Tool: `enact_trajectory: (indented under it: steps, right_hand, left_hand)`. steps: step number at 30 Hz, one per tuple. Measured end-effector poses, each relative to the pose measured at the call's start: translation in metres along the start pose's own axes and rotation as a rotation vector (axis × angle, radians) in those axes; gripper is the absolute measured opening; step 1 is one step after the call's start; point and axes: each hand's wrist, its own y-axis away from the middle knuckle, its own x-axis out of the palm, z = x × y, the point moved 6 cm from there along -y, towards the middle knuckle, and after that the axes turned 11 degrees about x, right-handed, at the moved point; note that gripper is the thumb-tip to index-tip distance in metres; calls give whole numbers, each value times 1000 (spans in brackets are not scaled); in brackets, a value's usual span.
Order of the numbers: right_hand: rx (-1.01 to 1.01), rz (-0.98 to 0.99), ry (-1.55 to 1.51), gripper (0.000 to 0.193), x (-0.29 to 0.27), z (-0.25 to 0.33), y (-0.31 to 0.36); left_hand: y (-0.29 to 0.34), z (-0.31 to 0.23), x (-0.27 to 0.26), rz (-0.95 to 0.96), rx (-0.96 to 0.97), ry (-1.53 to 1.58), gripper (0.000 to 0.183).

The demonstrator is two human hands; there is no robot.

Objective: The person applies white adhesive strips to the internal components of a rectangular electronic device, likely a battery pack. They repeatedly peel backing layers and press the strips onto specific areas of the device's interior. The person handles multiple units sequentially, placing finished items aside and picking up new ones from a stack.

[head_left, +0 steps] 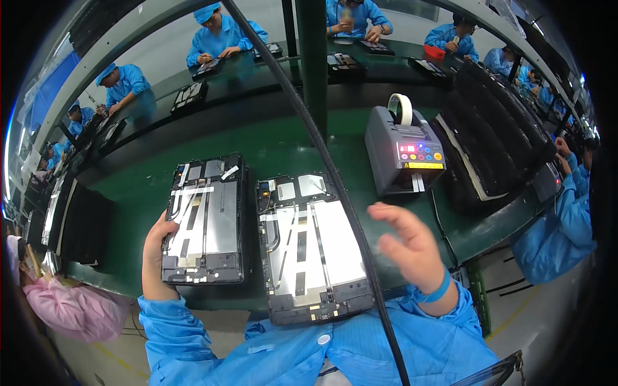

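Note:
A tablet with its back off (222, 222), apparently on top of a stack, lies on the left of the bench; silver plates, dark flex strips and white tape show inside it. My left hand (156, 251) grips its left edge, thumb over the rim, the other fingers mostly hidden. A second open tablet (341, 238) lies to its right at the bench's front edge, close to my body. Beside that one my right hand (412, 248) is raised with fingers apart, holding nothing. Beyond the right hand stands a grey tape dispenser (399, 154) with a tape roll on top and a short piece of tape sticking out.
A black ribbed cable (293, 96) crosses in front of the second tablet. Black padded stacks stand at right (496, 128) and left (84, 225). A green post (312, 71) rises at the bench's back. Co-workers in blue sit beyond; a person in pink (77, 309) is at left.

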Motion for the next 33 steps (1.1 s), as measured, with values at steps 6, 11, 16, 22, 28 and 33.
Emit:
enact_trajectory:
  steps: [6, 11, 16, 22, 28, 33]
  right_hand:
    - [237, -361, 27, 25, -60, -30, 8]
    - [213, -367, -27, 20, -64, -35, 1]
    - [219, -334, -39, 19, -58, -44, -2]
    - [173, -304, -82, 17, -62, -53, 1]
    - [193, -311, -57, 17, -63, -54, 6]
    - [216, -333, -81, 16, -67, -58, 11]
  left_hand:
    - [-27, 21, -22, -38, -71, -175, 64]
    - [-31, 14, -27, -3, -65, -305, 63]
    - [-29, 14, -29, -75, -81, -246, 63]
    - [-20, 13, -26, -128, -70, -253, 59]
    - [-15, 9, -18, -186, -105, -344, 55]
    - [-14, 3, -18, -179, -11, -554, 56]
